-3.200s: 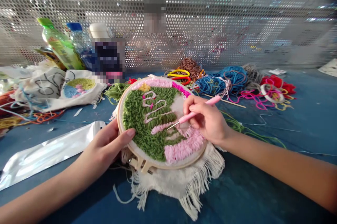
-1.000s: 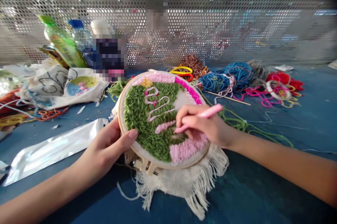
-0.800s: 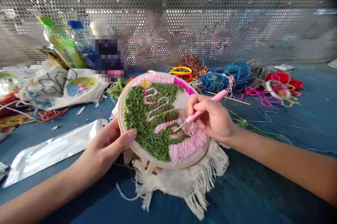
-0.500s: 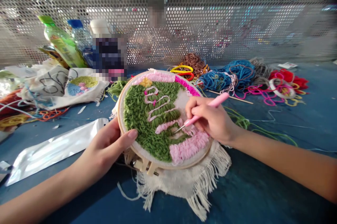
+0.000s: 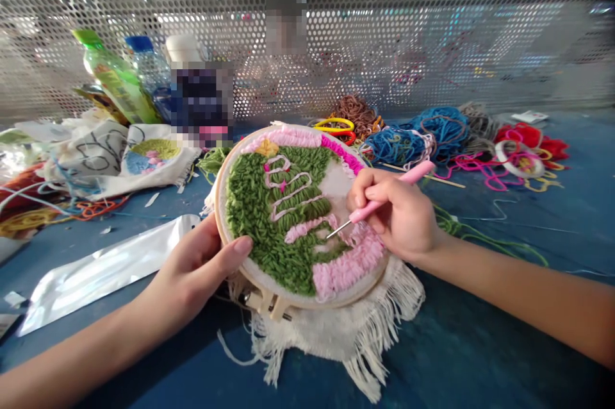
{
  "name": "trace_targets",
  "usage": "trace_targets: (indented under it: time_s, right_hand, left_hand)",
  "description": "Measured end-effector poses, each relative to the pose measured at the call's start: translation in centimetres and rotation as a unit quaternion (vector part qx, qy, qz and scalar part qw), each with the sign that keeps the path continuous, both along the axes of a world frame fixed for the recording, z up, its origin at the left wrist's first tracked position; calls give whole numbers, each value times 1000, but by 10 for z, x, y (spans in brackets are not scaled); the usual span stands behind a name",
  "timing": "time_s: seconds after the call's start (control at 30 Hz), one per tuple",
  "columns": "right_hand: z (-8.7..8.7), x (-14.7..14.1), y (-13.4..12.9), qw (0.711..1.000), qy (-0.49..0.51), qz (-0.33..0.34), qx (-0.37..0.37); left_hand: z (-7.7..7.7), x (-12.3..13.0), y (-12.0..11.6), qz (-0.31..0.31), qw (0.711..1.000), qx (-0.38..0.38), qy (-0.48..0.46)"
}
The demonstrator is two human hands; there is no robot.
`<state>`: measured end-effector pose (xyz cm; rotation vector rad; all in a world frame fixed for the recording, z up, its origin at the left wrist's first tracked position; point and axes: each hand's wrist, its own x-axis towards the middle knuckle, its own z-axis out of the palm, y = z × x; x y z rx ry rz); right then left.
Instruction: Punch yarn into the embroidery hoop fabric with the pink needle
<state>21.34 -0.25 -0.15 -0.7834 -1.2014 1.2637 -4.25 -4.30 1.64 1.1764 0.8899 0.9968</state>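
Head view: right hand (image 5: 396, 213) pinches a pink punch needle (image 5: 379, 199) between thumb and curled fingers, its long axis slanting down-left, tip just over bare cloth (image 5: 334, 181) inside a wooden hoop (image 5: 216, 217) at centre. Left hand (image 5: 202, 268) grips the rim, thumb (image 5: 237, 247) pressed on the face, other fingers hidden. Looping is in hand; the gap beside the green loops (image 5: 259, 229) calls for another punch

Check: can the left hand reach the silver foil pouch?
Probably yes: the silver foil pouch lies just beside the left hand, with nothing between them, but it now grips the round wooden embroidery hoop and would have to let go.
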Motion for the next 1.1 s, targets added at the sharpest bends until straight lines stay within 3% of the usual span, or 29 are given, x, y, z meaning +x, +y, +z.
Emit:
trace_targets:
  time_s: [0.17, 0.27, 0.33, 0.43, 0.47, 0.5, 0.57, 0.63, 0.77, 0.87, 0.93, 1.03, 1.1]
  right_hand:
    - [-1, -2, -3, 1000, -19, -18, 10]
    - [0, -4, -9, 993, -102, 12, 64]
    - [3, -6, -15, 963, -217, 58, 145]
    - [7, -10, -21, 893, -349, 107, 264]
    - [7, -10, -21, 892, -352, 113, 259]
    - [7, -9, -20, 909, -329, 112, 229]
    - [4, -7, -16, 962, -227, 87, 128]
    - [1, -4, -9, 993, -103, 26, 60]
    - [-3, -3, -2, 997, -13, -67, 27]
    - [-1, -5, -6, 995, -65, -60, 41]
    - [2, -6, -12, 987, -142, -15, 70]
    - [5, -6, -17, 946, -289, 64, 131]
    - [6, -5, -16, 935, -316, 97, 133]
  left_hand:
    - [-5, -8, -2, -5, 999, 23, 32]
    - [-7, -14, -2, -38, 995, 61, 64]
    - [-8, -18, -1, -50, 992, 83, 78]
    - [-10, -20, 0, -58, 986, 120, 97]
    - [-10, -20, 1, -63, 984, 128, 102]
    - [-9, -20, 1, -65, 984, 134, 102]
    - [-9, -20, 3, -62, 985, 132, 91]
    - [-8, -18, 4, -58, 988, 123, 79]
    - [-6, -13, 4, -43, 993, 92, 60]
    - [-4, -11, 1, -16, 997, 60, 41]
    - [-4, -12, -1, -17, 998, 51, 40]
    - [-3, -13, -1, -42, 996, 60, 54]
    - [-3, -13, -2, -37, 996, 59, 56]
